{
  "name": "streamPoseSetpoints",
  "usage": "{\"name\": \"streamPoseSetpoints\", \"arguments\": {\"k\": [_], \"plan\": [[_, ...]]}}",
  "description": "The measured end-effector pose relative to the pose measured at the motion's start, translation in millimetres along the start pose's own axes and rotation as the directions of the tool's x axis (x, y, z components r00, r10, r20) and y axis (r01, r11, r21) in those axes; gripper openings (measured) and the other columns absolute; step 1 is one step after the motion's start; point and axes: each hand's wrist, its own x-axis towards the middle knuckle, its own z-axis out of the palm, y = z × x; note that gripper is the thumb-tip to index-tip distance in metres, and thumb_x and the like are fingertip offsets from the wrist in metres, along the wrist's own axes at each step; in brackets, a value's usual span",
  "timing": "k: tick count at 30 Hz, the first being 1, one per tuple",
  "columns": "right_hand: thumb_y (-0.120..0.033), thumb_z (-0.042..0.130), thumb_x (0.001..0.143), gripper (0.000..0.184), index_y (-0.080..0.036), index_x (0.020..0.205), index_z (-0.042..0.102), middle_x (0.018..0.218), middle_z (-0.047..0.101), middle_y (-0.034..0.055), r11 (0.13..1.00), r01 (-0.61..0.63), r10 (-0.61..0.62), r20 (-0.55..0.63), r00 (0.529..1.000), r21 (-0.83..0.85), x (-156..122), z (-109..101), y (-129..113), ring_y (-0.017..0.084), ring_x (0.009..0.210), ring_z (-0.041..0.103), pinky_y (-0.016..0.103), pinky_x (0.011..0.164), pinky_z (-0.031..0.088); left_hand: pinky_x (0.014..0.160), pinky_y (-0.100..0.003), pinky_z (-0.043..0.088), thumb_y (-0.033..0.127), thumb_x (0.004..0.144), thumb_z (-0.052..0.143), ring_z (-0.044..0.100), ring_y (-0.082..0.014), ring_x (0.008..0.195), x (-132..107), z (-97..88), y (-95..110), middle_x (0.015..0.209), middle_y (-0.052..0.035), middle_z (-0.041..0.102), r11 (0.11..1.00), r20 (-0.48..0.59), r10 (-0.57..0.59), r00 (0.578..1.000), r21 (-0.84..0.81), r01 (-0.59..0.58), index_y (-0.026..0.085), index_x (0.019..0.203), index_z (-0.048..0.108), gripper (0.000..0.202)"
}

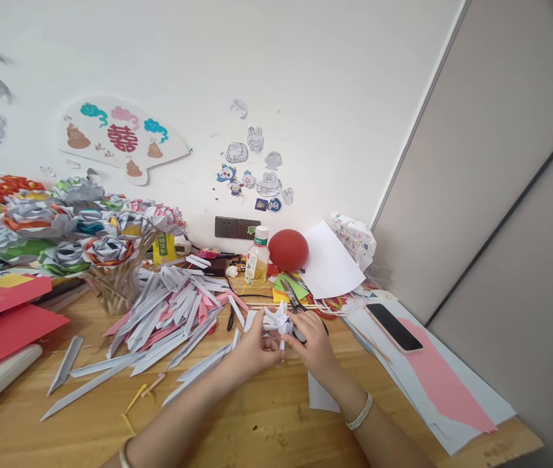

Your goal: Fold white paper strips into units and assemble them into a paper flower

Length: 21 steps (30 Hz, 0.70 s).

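Note:
Between both hands, above the wooden table, is a white folded-paper piece (282, 320) with several pointed flaps. My left hand (255, 344) grips it from the left, fingers curled round its lower side. My right hand (312, 341) pinches it from the right with thumb and fingertips. Just behind the right hand lie black-handled scissors (294, 296), partly hidden by that hand. Left of the hands spreads a heap of folded paper strips (169, 312), mostly white with some pink. Under the right wrist a white paper piece (322, 393) shows on the table.
Paper flowers (110, 250) stand in a clear holder at the left, near red paper sheets (8, 325). Behind the hands are a bottle (257, 260) and a red balloon (288, 250). A phone (394, 327) rests on pink and white paper at the right, beside a grey panel.

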Motion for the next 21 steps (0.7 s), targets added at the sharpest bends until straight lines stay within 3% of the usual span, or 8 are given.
{"name": "streamPoseSetpoints", "arguments": {"k": [12,21], "plan": [[-0.044,0.034,0.09,0.042,-0.016,0.114,0.052,0.084,0.063,0.0082,0.987,0.097,-0.106,-0.066,0.992,-0.132,-0.6,4.0,1.0,0.022,0.079,0.055,0.04,0.076,0.042,0.05,-0.02,0.045,0.014,0.061,0.063,0.05,-0.0033,0.048,-1.2,3.6,5.8,0.074,0.0076,0.049,1.0,0.005,-0.01,1.0,-0.006,0.01,0.024,0.105,0.029,0.057],[-0.043,0.037,0.089,0.041,-0.015,0.113,0.053,0.085,0.063,0.0088,0.996,0.002,-0.006,-0.052,0.999,-0.085,-2.9,6.0,-0.3,0.023,0.081,0.054,0.04,0.076,0.042,0.049,-0.02,0.044,0.013,0.063,0.061,0.051,-0.0041,0.049,-0.9,0.7,3.6,0.079,0.005,0.052,1.0,0.019,0.018,1.0,0.015,-0.018,0.023,0.105,0.03,0.053]]}}
